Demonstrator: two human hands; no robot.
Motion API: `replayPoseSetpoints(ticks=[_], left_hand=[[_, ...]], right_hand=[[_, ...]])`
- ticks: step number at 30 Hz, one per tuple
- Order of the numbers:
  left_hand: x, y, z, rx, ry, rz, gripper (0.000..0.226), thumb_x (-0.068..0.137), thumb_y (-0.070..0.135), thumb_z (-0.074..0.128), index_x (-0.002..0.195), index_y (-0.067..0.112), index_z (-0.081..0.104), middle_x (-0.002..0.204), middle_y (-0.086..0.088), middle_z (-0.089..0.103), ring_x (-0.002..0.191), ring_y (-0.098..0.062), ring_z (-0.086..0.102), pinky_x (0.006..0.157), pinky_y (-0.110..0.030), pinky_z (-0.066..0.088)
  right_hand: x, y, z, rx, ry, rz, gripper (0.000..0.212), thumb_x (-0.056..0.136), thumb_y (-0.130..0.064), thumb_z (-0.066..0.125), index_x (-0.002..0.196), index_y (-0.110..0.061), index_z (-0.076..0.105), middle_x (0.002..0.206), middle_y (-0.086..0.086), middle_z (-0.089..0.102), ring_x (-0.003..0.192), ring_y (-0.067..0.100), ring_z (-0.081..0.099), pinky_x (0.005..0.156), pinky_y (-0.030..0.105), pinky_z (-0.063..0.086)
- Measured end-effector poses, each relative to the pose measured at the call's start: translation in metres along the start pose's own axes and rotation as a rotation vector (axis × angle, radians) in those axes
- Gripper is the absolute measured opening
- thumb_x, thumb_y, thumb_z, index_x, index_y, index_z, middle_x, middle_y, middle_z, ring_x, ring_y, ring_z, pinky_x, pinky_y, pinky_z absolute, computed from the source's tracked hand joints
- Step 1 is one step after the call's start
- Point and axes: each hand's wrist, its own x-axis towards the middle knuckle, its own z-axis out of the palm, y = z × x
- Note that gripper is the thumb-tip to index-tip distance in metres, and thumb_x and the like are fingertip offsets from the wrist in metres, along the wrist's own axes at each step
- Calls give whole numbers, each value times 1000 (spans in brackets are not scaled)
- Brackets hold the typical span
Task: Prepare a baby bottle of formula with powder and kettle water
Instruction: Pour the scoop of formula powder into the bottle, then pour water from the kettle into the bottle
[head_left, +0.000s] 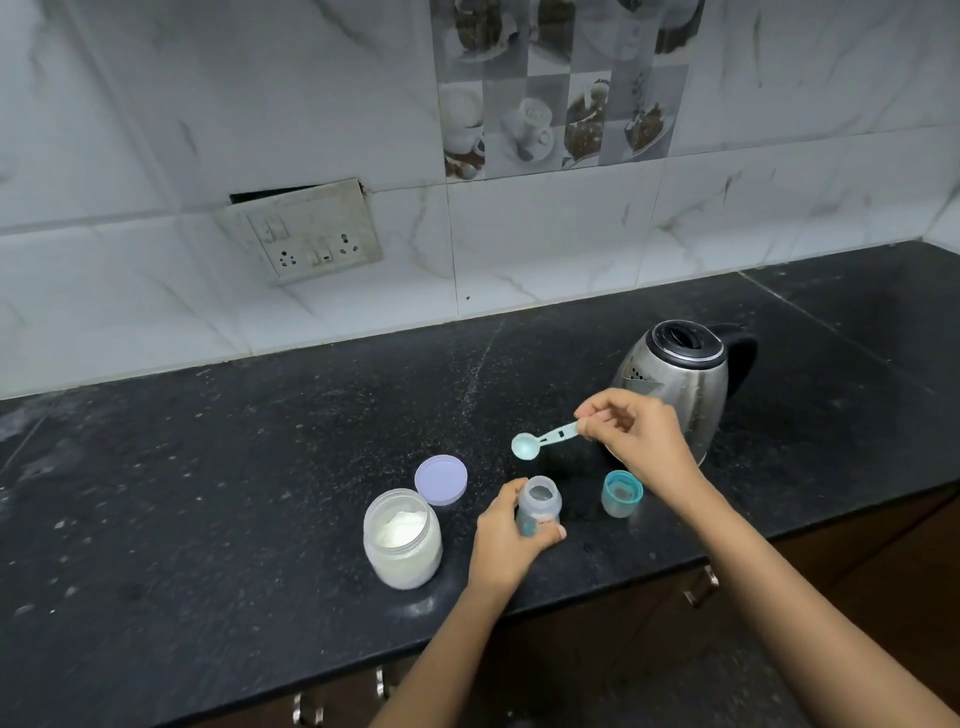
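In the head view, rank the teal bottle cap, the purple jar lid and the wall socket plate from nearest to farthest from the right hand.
From the right hand:
1. Teal bottle cap, just below the hand on the counter.
2. Round purple jar lid, to its left, beyond the scoop.
3. White wall socket plate, up on the tiled wall, far left.

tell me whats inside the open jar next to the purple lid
The open jar holds white powder, heaped toward the middle and filling most of it. The purple lid lies off beside it. Anything buried beneath the powder surface is hidden.
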Motion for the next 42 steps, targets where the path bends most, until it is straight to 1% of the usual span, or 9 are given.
replayPoseSetpoints(ticks=[3,9,13,18,21,26,30,36,42], left_hand=[[-8,-5,-3,34,7,-16,75,60,40,83,127,27,53,124,16,60,114,4,53,99,-23,43],[-41,-19,-17,101,62,-71,78,73,37,80,140,17,44,135,9,51,124,-6,47,104,-23,37],[-57,-23,-24,96,91,-84,71,72,40,77,134,20,48,130,8,57,119,-3,51,103,-29,42],[-61,-24,-26,85,107,-89,66,72,38,76,131,24,50,125,12,60,118,-1,52,102,-32,44],[-58,-24,-21,102,111,-89,72,71,41,77,133,20,48,130,8,57,121,-3,50,105,-32,42],[-45,-11,-5,102,129,-88,75,71,33,83,136,20,46,125,15,49,119,-3,46,99,-20,36],[-36,-2,6,89,185,-88,77,67,31,85,133,22,47,125,14,50,117,-4,47,98,-22,36],[-23,0,16,35,253,-86,69,66,30,85,127,29,52,125,13,59,117,-4,54,101,-27,42],[-15,9,29,-1,272,-58,56,68,23,85,113,36,56,111,20,65,105,2,59,91,-20,45]], right_hand=[[2,-12,22,185,-37,41,11,81,0,70,81,-10,71,68,7,68,62,10,62,64,21,53],[-2,-30,105,5,-260,-106,13,78,-3,64,77,-15,70,71,-7,67,64,2,55,65,21,50],[-9,-23,149,-211,-445,-252,10,82,-13,60,81,-15,69,80,-7,65,86,8,51,76,32,48],[-12,-9,161,-140,-499,-268,10,83,-24,69,88,-19,76,108,-5,59,107,10,39,92,23,35],[-13,-3,141,-71,-380,-276,23,85,-33,67,107,-25,70,114,-6,56,109,9,42,90,12,31],[-4,5,61,38,-40,-280,7,84,-21,71,90,-19,74,95,-6,66,92,12,60,78,25,48],[12,17,-17,36,190,-237,8,83,-9,71,78,-14,71,84,2,67,77,10,59,71,16,45],[54,65,-118,-81,541,-185,5,89,-17,65,91,-14,69,94,2,61,77,11,58,71,14,45],[95,124,-167,-57,338,144,32,93,-40,56,113,-16,64,117,1,61,105,13,56,87,20,38]])
